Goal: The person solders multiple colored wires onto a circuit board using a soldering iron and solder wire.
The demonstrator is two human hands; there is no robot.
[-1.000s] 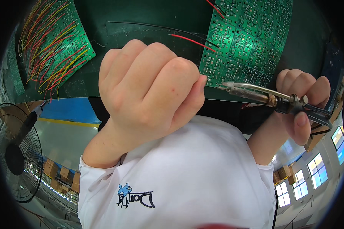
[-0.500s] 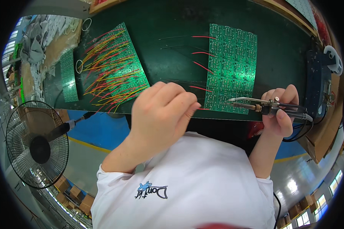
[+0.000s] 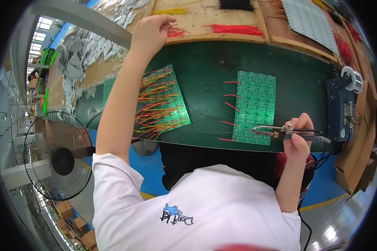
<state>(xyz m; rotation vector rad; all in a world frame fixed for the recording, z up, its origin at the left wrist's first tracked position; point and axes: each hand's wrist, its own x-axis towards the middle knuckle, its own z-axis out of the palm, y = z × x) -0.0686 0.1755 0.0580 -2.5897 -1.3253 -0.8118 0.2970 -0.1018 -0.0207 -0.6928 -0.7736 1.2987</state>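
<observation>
My left hand (image 3: pixel 151 34) reaches out over the wooden tray at the far side, its index finger stretched and the others bent beside a small bunch of red wires (image 3: pixel 176 32). Nothing shows in its fingers. My right hand (image 3: pixel 298 136) is closed around a soldering iron (image 3: pixel 287 133) with a thin metal feed tube fixed along it. Its tip hovers at the near part of a green circuit board panel (image 3: pixel 255 100). Several red wires (image 3: pixel 231 104) stick out from the panel's left edge. To the left lies another panel (image 3: pixel 176 109), covered with red and yellow wires, partly behind my left forearm.
The wooden tray (image 3: pixel 197 38) also holds yellow, black and more red wires (image 3: pixel 238 29). A dark blue soldering station (image 3: pixel 338 106) with a solder spool (image 3: pixel 352 79) stands right. A black fan (image 3: pixel 63 161) is at the left, below the green table (image 3: pixel 209 83).
My left hand has moved from the table's near edge to the far wire tray. The view has shifted, showing more of the tray. My right hand still holds the soldering iron near the panel.
</observation>
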